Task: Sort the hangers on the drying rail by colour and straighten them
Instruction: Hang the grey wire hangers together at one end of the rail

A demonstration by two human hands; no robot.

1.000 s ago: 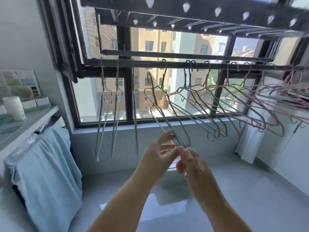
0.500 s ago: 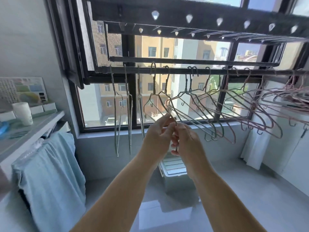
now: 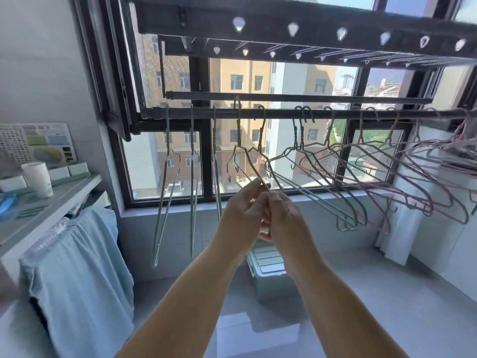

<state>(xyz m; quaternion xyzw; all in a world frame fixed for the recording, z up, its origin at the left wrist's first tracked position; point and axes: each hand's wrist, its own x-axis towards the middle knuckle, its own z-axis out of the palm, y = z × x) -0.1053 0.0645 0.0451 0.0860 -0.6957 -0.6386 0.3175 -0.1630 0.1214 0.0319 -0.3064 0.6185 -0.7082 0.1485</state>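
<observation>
The hanger [image 3: 238, 133] being worked on has its hook at the rail [image 3: 278, 114], just right of the three straightened hangers [image 3: 192, 177] that dangle edge-on at the left. Whether the hook rests on the bar or is lifted a little I cannot tell. Its long axis slants from that hook down, to the right and towards the near side, where both hands meet at its lower end. The left hand [image 3: 240, 205] pinches the wire between thumb and forefinger. The right hand [image 3: 284, 218], touching the left one, has its fingers curled round the wire just below. So the hook lies up, left and far from the grip, and the left hand is the nearer to it. The coming move is probably to swing the low end leftward until this hanger lies parallel with its three neighbours, clear of the tangled green hangers [image 3: 322, 177] and the pink hangers [image 3: 426, 200] further right.
</observation>
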